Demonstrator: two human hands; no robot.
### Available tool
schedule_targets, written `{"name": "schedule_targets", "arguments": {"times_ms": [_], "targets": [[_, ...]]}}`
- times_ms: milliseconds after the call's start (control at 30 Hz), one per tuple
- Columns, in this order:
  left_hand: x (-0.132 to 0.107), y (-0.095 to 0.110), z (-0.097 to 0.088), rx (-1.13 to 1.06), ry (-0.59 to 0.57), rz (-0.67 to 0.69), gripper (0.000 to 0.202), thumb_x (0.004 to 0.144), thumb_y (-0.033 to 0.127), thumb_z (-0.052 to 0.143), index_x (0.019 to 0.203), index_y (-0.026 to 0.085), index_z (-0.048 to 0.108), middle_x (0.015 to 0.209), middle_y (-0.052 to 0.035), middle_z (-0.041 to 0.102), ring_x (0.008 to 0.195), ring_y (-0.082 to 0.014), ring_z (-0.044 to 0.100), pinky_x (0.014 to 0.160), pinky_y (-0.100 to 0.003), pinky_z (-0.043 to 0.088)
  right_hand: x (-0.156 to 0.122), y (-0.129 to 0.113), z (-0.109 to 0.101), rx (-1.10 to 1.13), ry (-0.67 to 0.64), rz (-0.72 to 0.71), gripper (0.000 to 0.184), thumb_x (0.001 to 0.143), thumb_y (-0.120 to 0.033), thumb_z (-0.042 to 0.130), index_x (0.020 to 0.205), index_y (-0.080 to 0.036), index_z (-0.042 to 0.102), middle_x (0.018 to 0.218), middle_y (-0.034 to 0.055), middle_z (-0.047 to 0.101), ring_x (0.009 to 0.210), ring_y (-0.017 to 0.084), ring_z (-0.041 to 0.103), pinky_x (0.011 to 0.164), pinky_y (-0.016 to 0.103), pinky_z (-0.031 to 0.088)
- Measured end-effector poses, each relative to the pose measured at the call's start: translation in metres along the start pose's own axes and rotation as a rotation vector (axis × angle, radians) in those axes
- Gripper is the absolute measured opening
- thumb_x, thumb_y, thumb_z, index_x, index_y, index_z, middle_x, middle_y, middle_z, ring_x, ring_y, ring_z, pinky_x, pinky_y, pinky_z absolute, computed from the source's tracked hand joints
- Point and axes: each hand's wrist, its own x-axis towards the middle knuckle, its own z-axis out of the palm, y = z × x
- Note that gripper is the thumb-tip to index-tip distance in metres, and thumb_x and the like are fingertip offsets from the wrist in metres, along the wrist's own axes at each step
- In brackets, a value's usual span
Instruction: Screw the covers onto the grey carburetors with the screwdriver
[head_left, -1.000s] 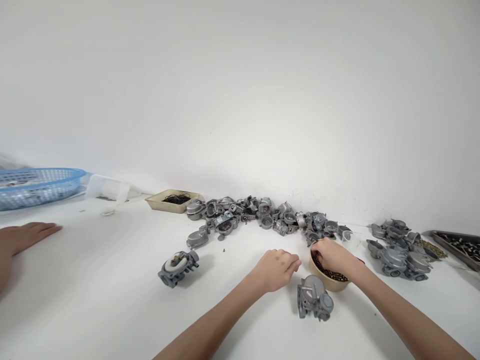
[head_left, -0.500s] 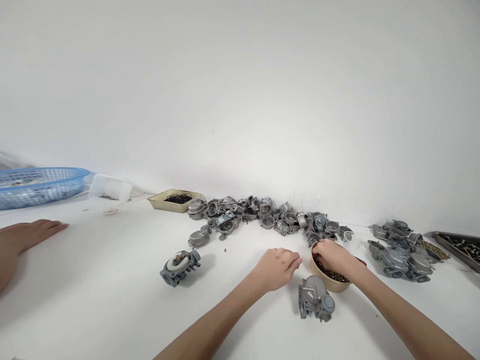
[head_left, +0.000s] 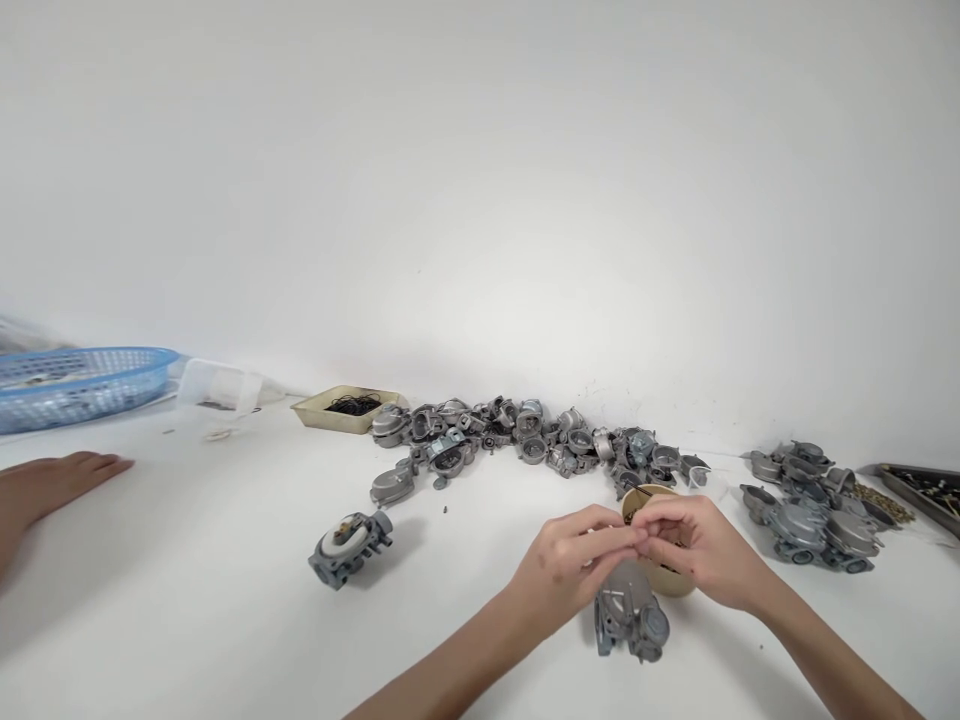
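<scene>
Left hand (head_left: 564, 567): in from the lower left, knuckles up, fingers drawn together and pointing right.
Right hand (head_left: 711, 552): in from the lower right, thumb and forefinger curled into a pinch, and it's tip to tip with the other!
Grip: both sets of fingers closed up tight; whatever may sit between them is hidden, so can't tell if they hold anything.
Dull grey metal casting with a rounded dome (head_left: 630, 605): directly below the meeting fingertips in view, sitting on the white desk (head_left: 225, 620), its top edge covered by the hands; a smaller round bluish-grey cap shows at its lower right.
Tan round bowl (head_left: 677, 583): just behind that casting, largely screened by the right hand, small dark bits showing inside.
Grey metal casting with a white ring (head_left: 349, 550): well off to the left, tilted, brassy piece inside the ring.
</scene>
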Motion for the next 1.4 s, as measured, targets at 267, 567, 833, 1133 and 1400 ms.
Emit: {"name": "schedule_targets", "arguments": {"times_ms": [267, 567, 833, 1133, 1400], "targets": [[-0.008, 0.0, 0.011, 0.015, 0.035, 0.066, 0.019, 0.106, 0.015, 0.058, 0.116, 0.018, 0.074, 0.096, -0.0086, 0.079, 0.074, -0.0138, 0.076, 0.067, -0.019, 0.064, -0.006, 0.013, 0.009, 0.316, -0.068, 0.085, 0.03, 0.086, -0.049, 0.085, 0.09, -0.02, 0.076, 0.078, 0.0037, 0.073, 0.069, 0.018, 0.067, 0.064, 0.028, 0.052], [0.008, 0.006, -0.027, -0.109, -0.211, -0.061, 0.019, 0.105, 0.023, 0.064, 0.096, 0.017, 0.079, 0.088, -0.0062, 0.082, 0.073, -0.0166, 0.079, 0.064, -0.018, 0.062, -0.021, 0.065, 0.001, 0.251, 0.348, 0.172, 0.048, 0.073, -0.065, 0.088, 0.082, -0.021, 0.07, 0.076, 0.0075, 0.078, 0.069, 0.025, 0.076, 0.071, 0.036, 0.065], [0.011, 0.01, -0.052, -0.13, -0.471, -0.111, 0.015, 0.102, 0.014, 0.067, 0.097, 0.021, 0.08, 0.089, -0.0039, 0.082, 0.072, -0.0147, 0.078, 0.064, -0.018, 0.06, -0.029, 0.057, -0.001, 0.036, 0.331, 0.038, 0.022, 0.088, -0.045, 0.074, 0.09, -0.025, 0.084, 0.092, 0.0074, 0.081, 0.081, 0.026, 0.077, 0.071, 0.037, 0.066], [0.012, 0.017, -0.045, 0.004, -0.594, -0.027, 0.026, 0.107, 0.014, 0.054, 0.096, 0.022, 0.076, 0.088, -0.0043, 0.079, 0.07, -0.0161, 0.076, 0.065, -0.024, 0.058, -0.03, 0.046, 0.011, -0.095, 0.169, -0.028, 0.017, 0.093, -0.027, 0.063, 0.093, -0.025, 0.079, 0.096, 0.0037, 0.08, 0.085, 0.023, 0.073, 0.076, 0.035, 0.059], [0.009, 0.017, -0.037, 0.085, -0.566, 0.047, 0.025, 0.106, 0.013, 0.055, 0.09, 0.021, 0.073, 0.084, -0.0029, 0.075, 0.066, -0.0165, 0.067, 0.055, -0.028, 0.047, -0.027, 0.054, 0.016, -0.013, 0.168, 0.011, 0.017, 0.092, -0.035, 0.065, 0.101, -0.026, 0.077, 0.098, 0.0038, 0.081, 0.089, 0.024, 0.077, 0.08, 0.035, 0.062]]}}
